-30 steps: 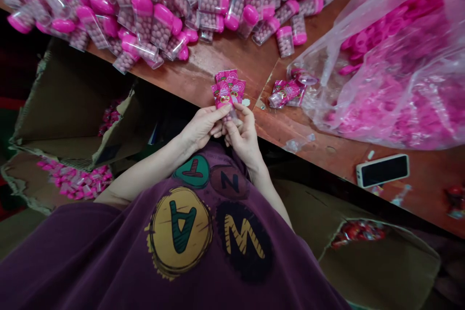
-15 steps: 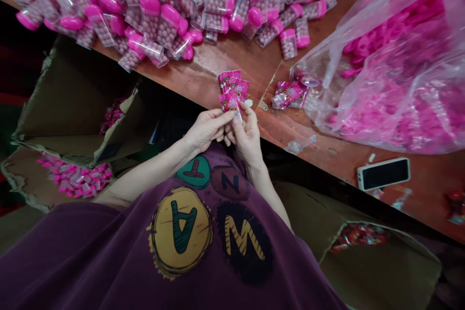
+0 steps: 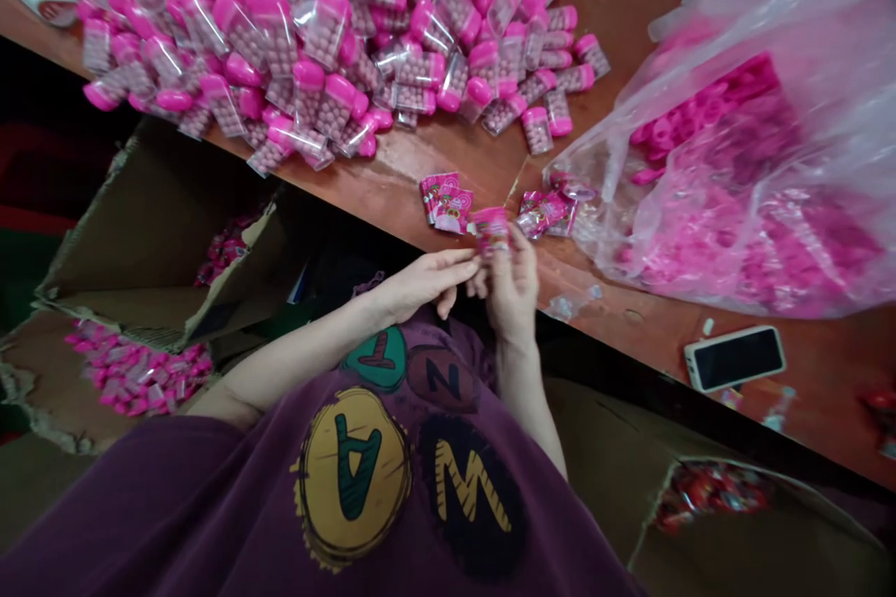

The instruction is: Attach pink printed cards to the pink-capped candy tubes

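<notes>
Raised over the table's front edge, my right hand (image 3: 514,289) pinches a small pink printed label (image 3: 491,229) between thumb and fingers. Its far side and exact shape are blurred. My left hand (image 3: 430,284) is just to the left, fingers stretched toward the label, nothing visible in them; whether a fingertip touches it I cannot tell. Just beyond my hands, a small stack of similar pink labels (image 3: 448,203) lies on the wooden table (image 3: 392,196). To its right are pink printed pieces with clear plastic (image 3: 546,210).
Small clear bottles with pink caps and beads (image 3: 322,37) are heaped at the back. A clear bag of pink plastic parts (image 3: 756,205) fills the right side, with a phone (image 3: 735,359) in front. Cardboard boxes (image 3: 133,242) stand below the table edge on both sides.
Both hands have shifted right, away from the label stack, with a label now lifted in the right hand. The left hand has come apart from the right. The camera view has tilted slightly.
</notes>
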The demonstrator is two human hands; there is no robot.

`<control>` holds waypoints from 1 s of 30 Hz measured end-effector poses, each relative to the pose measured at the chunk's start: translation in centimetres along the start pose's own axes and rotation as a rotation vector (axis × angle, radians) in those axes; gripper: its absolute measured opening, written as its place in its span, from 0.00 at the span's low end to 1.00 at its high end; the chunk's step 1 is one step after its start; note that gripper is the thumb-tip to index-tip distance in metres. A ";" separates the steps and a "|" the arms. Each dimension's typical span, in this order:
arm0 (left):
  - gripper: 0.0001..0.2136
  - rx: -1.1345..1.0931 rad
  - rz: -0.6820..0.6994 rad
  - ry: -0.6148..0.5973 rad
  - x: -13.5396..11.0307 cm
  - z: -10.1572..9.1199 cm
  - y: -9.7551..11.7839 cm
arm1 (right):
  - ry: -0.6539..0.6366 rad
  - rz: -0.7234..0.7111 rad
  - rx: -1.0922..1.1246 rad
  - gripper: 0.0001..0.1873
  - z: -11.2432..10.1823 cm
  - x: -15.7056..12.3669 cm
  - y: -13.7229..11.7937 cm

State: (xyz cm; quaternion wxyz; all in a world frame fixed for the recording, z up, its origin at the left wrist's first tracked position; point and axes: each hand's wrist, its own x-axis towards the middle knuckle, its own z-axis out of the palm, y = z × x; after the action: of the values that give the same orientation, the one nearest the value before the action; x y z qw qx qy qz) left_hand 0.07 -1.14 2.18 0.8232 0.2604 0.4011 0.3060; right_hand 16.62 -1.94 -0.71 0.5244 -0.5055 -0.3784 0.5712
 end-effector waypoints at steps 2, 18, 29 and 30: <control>0.10 0.058 0.024 0.098 -0.1 0.1 0.5 | 0.143 -0.077 -0.156 0.28 -2.4 0.9 -1.6; 0.14 0.149 0.143 0.367 1.6 -1.2 1.6 | -0.125 -0.512 -1.123 0.18 10.9 18.9 -3.9; 0.14 0.203 0.130 0.396 2.2 -2.4 1.8 | -0.226 -0.516 -1.583 0.22 14.5 22.2 -4.7; 0.14 0.201 0.128 0.393 2.1 -2.6 1.8 | -0.214 -0.533 -1.552 0.20 13.8 21.9 -4.8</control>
State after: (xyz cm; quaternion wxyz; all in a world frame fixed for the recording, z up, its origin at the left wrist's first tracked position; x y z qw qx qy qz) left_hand -1.55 2.06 0.87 0.6781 0.3015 0.5648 0.3610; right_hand 5.57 21.74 2.69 0.1054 -0.5601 -0.8203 0.0489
